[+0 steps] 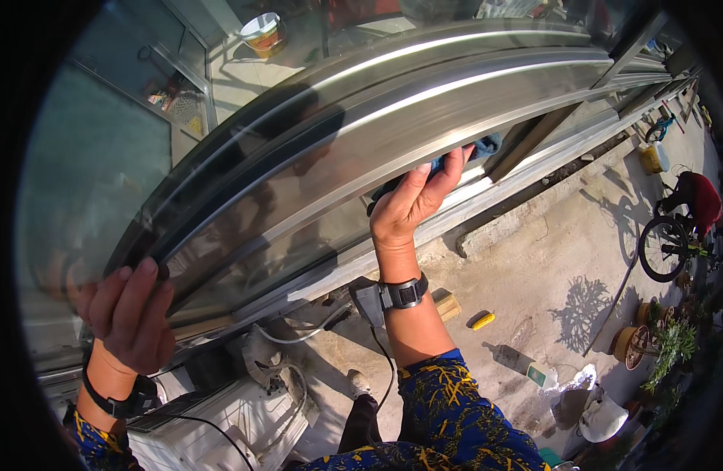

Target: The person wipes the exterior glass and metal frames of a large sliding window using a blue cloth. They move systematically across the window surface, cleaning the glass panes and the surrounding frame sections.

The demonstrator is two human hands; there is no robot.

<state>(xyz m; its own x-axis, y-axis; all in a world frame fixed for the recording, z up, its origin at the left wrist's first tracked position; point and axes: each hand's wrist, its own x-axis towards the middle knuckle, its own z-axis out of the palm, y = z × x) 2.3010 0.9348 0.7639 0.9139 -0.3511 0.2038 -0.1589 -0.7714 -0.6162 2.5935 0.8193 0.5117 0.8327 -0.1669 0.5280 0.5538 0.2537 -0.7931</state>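
Observation:
A metal window frame (396, 141) with glass curves across the view in front of me. My right hand (417, 197) reaches up under its lower rail and grips a dark blue cloth (486, 145), which lies between the fingers and the frame; part of the cloth is hidden. At the left, my left hand (129, 318) rests its fingertips against the lower left end of the frame and glass, with the fingers slightly spread and no object seen in it. Each wrist wears a black strap with a device and a cable.
A white outdoor unit (220, 418) with hoses stands below. On the concrete ground lie a corn cob (483, 321), a wood block (448, 305) and a plastic bottle (541, 375). Potted plants (632, 347), a yellow bucket (654, 158) and a person in red by a bicycle (663, 248) are at right.

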